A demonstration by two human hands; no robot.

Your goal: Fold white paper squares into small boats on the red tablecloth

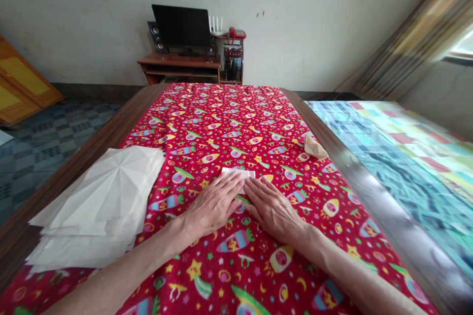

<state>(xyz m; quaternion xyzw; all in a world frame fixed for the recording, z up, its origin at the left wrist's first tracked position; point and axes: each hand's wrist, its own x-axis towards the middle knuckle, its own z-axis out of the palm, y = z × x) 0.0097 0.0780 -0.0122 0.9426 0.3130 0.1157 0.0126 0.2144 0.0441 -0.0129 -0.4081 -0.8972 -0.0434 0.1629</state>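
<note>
A small folded piece of white paper lies on the red patterned cloth. My left hand rests flat across the paper's left part, its fingers stretched out. From the other side, my right hand touches the paper's lower right corner with extended fingertips. Both palms face down, and the fingers cover much of the paper's near part. To the left of my left arm sits a stack of creased white paper sheets, the top one marked with fold lines spreading from one point.
A small folded cream paper piece lies near the cloth's right edge. Dark wooden borders frame the cloth. Beyond its far end stand a desk with a monitor and a red telephone. A bed with a patterned cover is at right.
</note>
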